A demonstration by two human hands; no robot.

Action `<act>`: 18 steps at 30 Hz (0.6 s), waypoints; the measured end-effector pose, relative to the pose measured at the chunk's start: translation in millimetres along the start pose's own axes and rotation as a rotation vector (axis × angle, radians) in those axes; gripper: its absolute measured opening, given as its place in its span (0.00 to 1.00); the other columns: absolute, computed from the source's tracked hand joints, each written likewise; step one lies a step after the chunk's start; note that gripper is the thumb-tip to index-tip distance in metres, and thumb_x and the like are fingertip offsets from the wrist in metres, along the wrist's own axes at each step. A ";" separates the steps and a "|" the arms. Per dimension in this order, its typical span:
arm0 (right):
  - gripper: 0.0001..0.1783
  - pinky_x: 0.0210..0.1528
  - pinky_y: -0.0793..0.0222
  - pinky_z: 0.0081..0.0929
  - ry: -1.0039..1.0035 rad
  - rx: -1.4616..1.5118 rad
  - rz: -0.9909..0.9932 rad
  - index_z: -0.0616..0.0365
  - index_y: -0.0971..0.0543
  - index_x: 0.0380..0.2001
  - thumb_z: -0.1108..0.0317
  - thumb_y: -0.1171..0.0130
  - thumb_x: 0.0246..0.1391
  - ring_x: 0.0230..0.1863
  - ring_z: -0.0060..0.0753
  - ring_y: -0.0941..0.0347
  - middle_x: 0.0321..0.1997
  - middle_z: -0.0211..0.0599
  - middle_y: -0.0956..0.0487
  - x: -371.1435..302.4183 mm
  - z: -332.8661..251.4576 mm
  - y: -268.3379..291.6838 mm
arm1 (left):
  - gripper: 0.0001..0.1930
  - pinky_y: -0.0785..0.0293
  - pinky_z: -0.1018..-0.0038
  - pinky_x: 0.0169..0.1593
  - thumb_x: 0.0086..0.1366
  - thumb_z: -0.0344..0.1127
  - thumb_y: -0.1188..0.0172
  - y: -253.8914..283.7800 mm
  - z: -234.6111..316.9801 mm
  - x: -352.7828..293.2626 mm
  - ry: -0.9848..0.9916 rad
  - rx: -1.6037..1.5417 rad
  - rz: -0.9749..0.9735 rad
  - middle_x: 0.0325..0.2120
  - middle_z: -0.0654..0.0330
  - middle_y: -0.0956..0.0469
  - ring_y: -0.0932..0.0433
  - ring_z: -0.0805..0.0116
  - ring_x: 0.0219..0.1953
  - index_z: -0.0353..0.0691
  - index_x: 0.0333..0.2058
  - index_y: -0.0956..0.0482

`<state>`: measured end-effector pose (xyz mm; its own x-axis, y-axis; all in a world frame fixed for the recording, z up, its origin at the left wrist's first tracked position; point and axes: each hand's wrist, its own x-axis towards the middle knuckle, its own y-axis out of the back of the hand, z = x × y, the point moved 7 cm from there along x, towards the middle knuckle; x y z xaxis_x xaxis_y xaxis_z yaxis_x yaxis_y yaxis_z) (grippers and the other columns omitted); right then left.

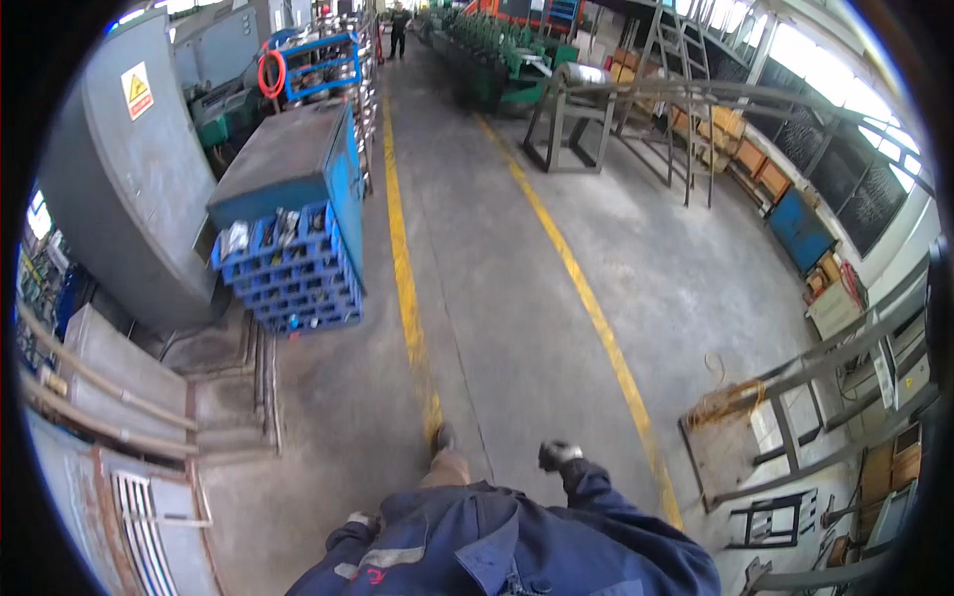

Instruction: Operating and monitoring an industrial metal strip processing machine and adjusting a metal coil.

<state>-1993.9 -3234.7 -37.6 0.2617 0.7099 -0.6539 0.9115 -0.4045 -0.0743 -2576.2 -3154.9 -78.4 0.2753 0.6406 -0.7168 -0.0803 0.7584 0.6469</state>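
My right hand [558, 455], in a grey and dark glove, is held out in front of my body over the walkway floor. Its fingers look curled in, and no object shows in or around them. Low at my left side, partly behind my dark blue jacket [477, 541], is my left hand [365, 520]. Only a pale part of it shows, and its fingers are hidden. Neither hand touches any of the equipment around. One shoe [445, 435] shows on the left yellow line [402, 288].
A grey cabinet [134, 169] and stacked blue bins [298, 278] by a blue cabinet [343, 189] line the left. Right stand a metal frame [775, 437], a ladder [686, 109] and a coil stand [571, 119]. Green machinery [517, 74] and another person [398, 30] are far ahead.
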 end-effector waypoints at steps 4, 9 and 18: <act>0.15 0.28 0.31 0.37 -0.251 0.747 0.192 0.61 0.27 0.40 0.60 0.46 0.58 0.26 0.39 0.27 0.26 0.40 0.24 107.8 48.2 84.0 | 0.26 0.31 0.66 0.56 0.57 0.55 0.46 143.1 99.4 150.2 -0.089 0.087 -0.035 0.51 0.52 0.26 0.26 0.52 0.52 0.47 0.50 0.24; 0.17 0.32 0.26 0.37 -0.297 0.210 0.294 0.64 0.25 0.42 0.60 0.44 0.58 0.32 0.39 0.23 0.31 0.41 0.21 138.8 -128.7 56.1 | 0.28 0.32 0.62 0.54 0.57 0.57 0.47 290.4 124.4 343.4 0.053 -0.330 0.149 0.43 0.44 0.23 0.26 0.47 0.49 0.37 0.43 0.20; 0.29 0.50 0.30 0.30 -0.491 -0.595 0.282 0.62 0.27 0.52 0.49 0.52 0.57 0.47 0.36 0.24 0.46 0.45 0.21 375.6 -325.7 145.6 | 0.22 0.24 0.66 0.34 0.62 0.50 0.50 498.8 351.7 555.4 -0.074 -0.314 0.018 0.21 0.52 0.20 0.21 0.62 0.24 0.34 0.30 0.20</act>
<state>-1659.6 -2839.2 -48.8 0.4634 0.2379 -0.8536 0.8841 -0.0585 0.4637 -2126.4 -2463.2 -62.4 0.3391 0.6525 -0.6776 -0.3744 0.7544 0.5391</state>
